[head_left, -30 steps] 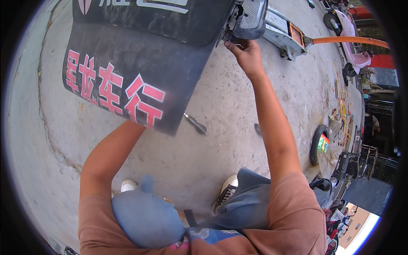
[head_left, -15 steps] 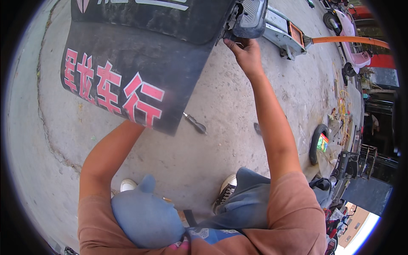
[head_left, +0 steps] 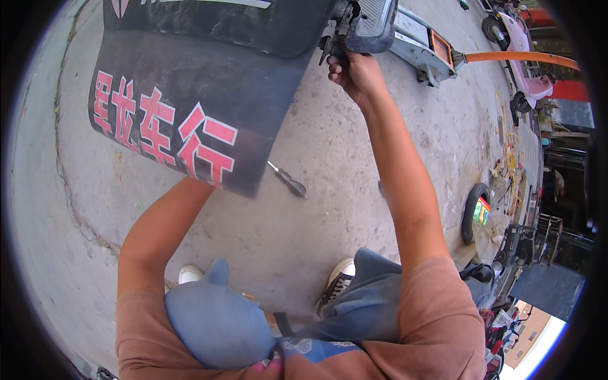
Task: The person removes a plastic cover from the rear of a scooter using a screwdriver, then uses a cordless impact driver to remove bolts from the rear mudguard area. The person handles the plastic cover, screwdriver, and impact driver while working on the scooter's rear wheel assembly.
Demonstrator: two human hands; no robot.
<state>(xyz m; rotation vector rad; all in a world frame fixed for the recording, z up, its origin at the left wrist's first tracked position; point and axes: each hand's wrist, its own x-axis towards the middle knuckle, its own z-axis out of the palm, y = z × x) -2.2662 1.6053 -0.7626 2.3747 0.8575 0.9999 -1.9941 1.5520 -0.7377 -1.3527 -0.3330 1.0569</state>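
Observation:
A black mud flap point(head_left: 190, 82) with pink lettering hangs from a vehicle at the upper left. My left forearm point(head_left: 166, 221) runs up behind its lower edge, which hides my left hand. Just right of the flap is a ribbed grey footrest point(head_left: 375, 25) with dark bracket parts point(head_left: 334, 43) beside it. My right hand point(head_left: 360, 75) reaches under the footrest, its fingers curled at the bracket's lower end. What they grip is hidden by the hand and the dark parts. Below the flap's right corner, a dark-handled screwdriver point(head_left: 290, 182) lies on the concrete.
A grey floor jack point(head_left: 421, 54) with an orange handle point(head_left: 519, 58) stands right of the footrest. Farther right are a pink scooter point(head_left: 527, 79), a loose tyre point(head_left: 472, 218) and clutter along the wall. My shoe point(head_left: 339, 278) rests on the concrete floor point(head_left: 304, 228).
My right hand has shifted slightly left and turned, its fingers now curled in under the bracket. The mud flap's right edge has swung a little left.

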